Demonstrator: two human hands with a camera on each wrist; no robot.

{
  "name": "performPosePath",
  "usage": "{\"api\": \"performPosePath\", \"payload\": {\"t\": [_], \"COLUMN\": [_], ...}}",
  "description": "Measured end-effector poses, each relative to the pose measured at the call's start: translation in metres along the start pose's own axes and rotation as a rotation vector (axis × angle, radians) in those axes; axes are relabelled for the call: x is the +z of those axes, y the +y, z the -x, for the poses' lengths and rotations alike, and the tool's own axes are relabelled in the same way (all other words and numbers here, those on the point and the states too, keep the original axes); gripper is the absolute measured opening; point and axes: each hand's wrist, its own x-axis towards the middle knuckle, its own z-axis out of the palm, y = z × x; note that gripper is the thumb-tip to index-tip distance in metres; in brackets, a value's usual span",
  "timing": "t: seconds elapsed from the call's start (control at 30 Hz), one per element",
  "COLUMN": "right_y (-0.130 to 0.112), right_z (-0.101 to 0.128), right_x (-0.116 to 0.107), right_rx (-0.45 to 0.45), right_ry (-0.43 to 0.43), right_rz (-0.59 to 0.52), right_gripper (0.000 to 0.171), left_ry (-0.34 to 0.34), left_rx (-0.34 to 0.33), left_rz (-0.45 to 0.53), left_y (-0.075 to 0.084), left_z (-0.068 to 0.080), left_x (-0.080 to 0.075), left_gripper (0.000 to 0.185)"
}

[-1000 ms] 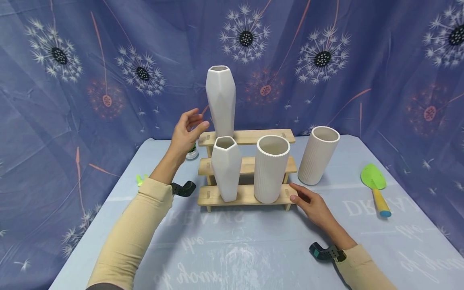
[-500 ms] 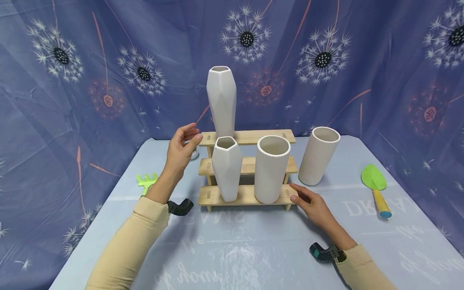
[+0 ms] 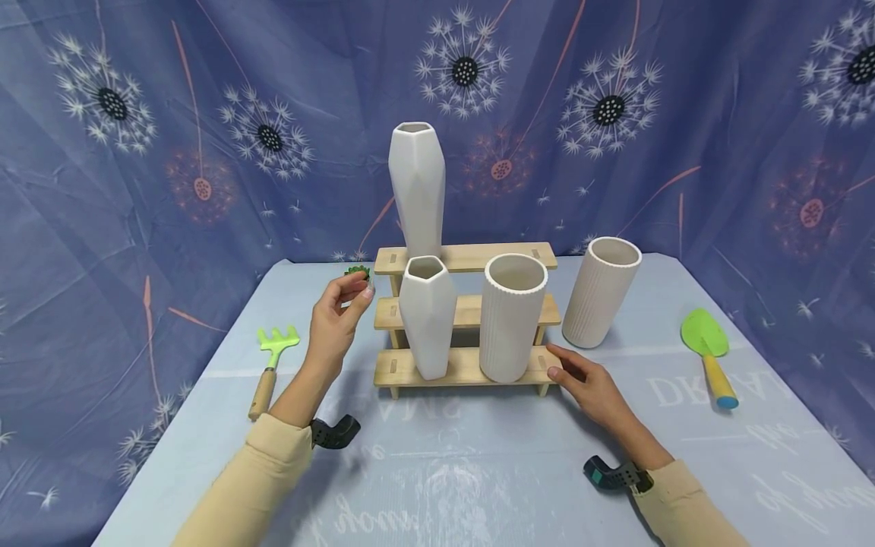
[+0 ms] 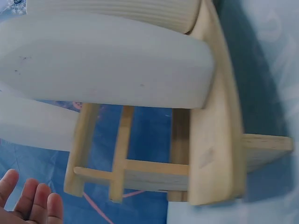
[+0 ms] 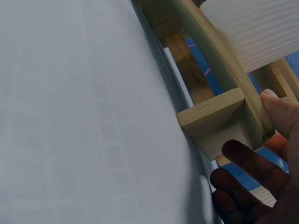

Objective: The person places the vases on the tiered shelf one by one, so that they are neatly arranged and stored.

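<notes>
We see our left hand point(image 3: 335, 323) raised beside the left end of the three-step pale wooden stand point(image 3: 472, 258), its fingers loosely curled and gripping nothing, its fingertips close to a small green plant in a little pot point(image 3: 358, 271) that shows just behind them; whether they touch it we cannot tell. Our right hand point(image 3: 589, 386) rests on the light blue tablecloth point(image 3: 478, 471) at the stand's right front corner, fingers relaxed and spread, the thumb touching the end of the lowest step. On that lowest step stand a short white faceted ceramic vase point(image 3: 426, 317) and, just beside it, a white ribbed cylindrical vase point(image 3: 511, 317); a tall white faceted vase point(image 3: 416, 190) stands upright on the top step. A second ribbed white cylinder point(image 3: 601, 292) stands on the cloth just right of the stand. A green toy rake with a wooden handle point(image 3: 272, 363) lies left of our left hand, and a green trowel with a yellow and blue handle point(image 3: 708, 353) lies well apart to the right
</notes>
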Motion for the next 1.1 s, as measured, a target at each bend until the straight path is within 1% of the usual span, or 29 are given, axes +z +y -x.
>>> {"api": "performPosePath", "payload": {"t": [0.23,0.57,0.7,0.87,0.97,1.1], "right_y": [-0.001,0.000,0.001,0.001,0.001,-0.001], "right_z": [0.001,0.000,0.000,0.000,0.000,0.000], "right_x": [0.000,0.001,0.001,0.001,0.000,-0.001], "right_rx": [-0.032,-0.054,-0.051,-0.055,-0.049,-0.042], "right_ry": [0.003,0.014,0.013,0.015,0.011,0.007], "right_rz": [-0.008,-0.012,-0.013,-0.002,0.007,0.003], "right_gripper": [0.047,0.047,0.047,0.047,0.047,0.047], "left_ry": [-0.021,-0.132,-0.170,-0.207,-0.224,-0.237], "left_rx": [-0.084,-0.190,-0.204,-0.198,-0.191,-0.196], "left_rz": [-0.059,-0.188,-0.210,-0.263,-0.295,-0.310], "left_y": [-0.016,-0.040,-0.051,-0.062,-0.068,-0.073], "left_z": [0.017,0.035,0.040,0.044,0.046,0.048], "left_x": [-0.003,-0.010,-0.012,-0.012,-0.012,-0.011], "left_gripper": [0.037,0.042,0.043,0.043,0.043,0.044]}}
